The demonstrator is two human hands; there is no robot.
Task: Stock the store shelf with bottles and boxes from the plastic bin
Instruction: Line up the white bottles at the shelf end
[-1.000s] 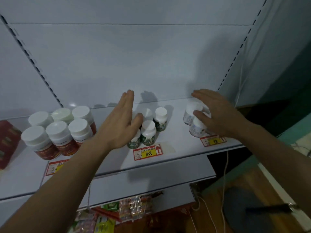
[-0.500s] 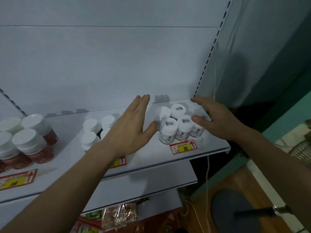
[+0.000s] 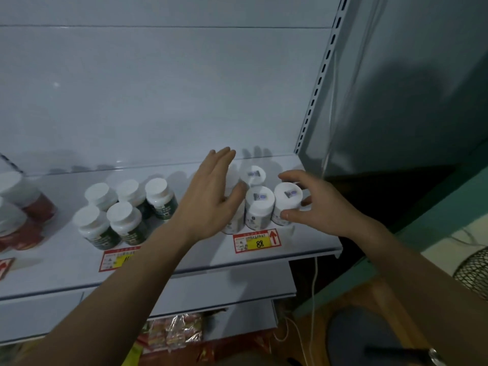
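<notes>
Two hands flank white bottles (image 3: 260,207) (right hand (image 3: 314,204) gripping one).

Smooth matt white plastic bottle caps (image 3: 260,196) on a faintly glossy painted-metal shelf (image 3: 184,262).

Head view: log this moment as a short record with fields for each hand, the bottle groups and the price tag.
left hand: fingers straight, flat against the left side of the white bottles
right hand: thumb and fingers curled round the rightmost white bottle
green-label bottles: five, upright, left of the left hand
red-label bottles: far left, partly cut off
price tag: reads 88, on the shelf edge below the white bottles
</notes>
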